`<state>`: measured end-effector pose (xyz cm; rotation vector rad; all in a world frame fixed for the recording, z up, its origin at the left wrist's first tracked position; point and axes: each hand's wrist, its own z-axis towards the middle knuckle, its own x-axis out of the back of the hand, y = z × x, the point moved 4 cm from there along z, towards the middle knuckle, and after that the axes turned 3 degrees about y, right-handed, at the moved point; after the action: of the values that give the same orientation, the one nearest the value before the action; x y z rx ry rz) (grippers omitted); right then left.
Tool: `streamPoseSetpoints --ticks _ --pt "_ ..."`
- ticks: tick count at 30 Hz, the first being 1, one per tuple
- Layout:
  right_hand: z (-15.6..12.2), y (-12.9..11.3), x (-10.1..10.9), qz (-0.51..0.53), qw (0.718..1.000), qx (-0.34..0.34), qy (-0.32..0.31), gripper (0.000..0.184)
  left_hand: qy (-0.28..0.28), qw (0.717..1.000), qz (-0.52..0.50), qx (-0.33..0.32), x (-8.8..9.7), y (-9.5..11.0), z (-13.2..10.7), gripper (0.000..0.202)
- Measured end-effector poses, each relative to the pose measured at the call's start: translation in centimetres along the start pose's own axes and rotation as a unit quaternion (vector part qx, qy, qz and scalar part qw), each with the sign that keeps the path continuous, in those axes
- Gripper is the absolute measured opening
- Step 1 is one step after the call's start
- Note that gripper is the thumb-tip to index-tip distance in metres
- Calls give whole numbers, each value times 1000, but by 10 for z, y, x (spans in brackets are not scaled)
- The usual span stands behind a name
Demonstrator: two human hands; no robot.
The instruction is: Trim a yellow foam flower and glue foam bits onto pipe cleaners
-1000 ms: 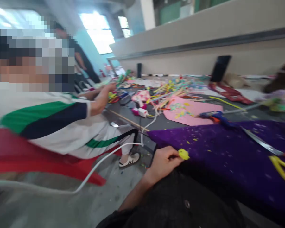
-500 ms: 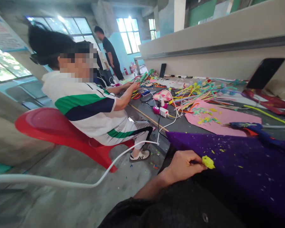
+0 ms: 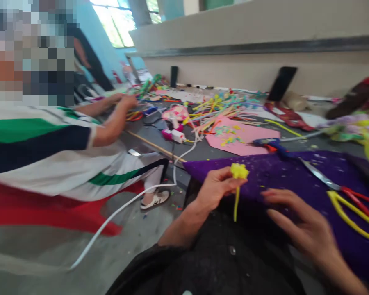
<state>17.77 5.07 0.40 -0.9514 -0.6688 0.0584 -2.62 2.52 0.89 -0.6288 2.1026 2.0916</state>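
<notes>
My left hand (image 3: 213, 189) pinches a small yellow flower (image 3: 239, 172) made of fuzzy wire; its thin yellow stem hangs down below my fingers. It is held over the near edge of a purple felt sheet (image 3: 289, 180) speckled with yellow scraps. My right hand (image 3: 301, 223) hovers over the purple felt to the right, fingers stretched out and apart, holding nothing. It is slightly blurred.
Scissors with red handles (image 3: 335, 184) and yellow wire loops (image 3: 350, 213) lie on the felt. Behind are a blue glue gun (image 3: 272, 144), a pink sheet (image 3: 242, 137) and a heap of coloured wires (image 3: 221, 110). A person in a striped shirt (image 3: 49, 147) sits at left on a red chair; a white cable (image 3: 126, 205) hangs down.
My left hand has lifted the yellow flower up so its stem shows. My right hand has come into view over the purple felt. The camera swung right and closer to the table.
</notes>
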Motion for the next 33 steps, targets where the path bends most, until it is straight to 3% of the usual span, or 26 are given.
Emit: streamPoseSetpoints --ticks 5,8,11,15,19,22,28,33 --pt "50 -25 -43 124 990 -69 -22 15 40 998 6 -41 20 -3 6 19" --pt "55 -24 -61 210 969 -126 -35 16 40 997 3 -63 21 -5 4 16" --pt "53 -20 -70 247 959 -135 -26 16 27 996 23 -82 18 -6 1 14" --pt "48 -12 -71 228 966 -123 1 16 -6 997 43 -63 16 -16 1 16" --pt "34 -3 -60 176 974 -142 -2 16 -39 999 -14 3 17 -27 -2 57" --pt "22 -1 -51 156 978 -135 -24 17 -60 998 -1 1 13 -24 -5 72" --pt "10 2 -47 183 971 -142 -54 21 -101 993 46 -29 -4 -13 -8 65" --pt "10 5 -51 206 964 -162 -50 23 -73 992 103 -20 -4 -15 -9 46"
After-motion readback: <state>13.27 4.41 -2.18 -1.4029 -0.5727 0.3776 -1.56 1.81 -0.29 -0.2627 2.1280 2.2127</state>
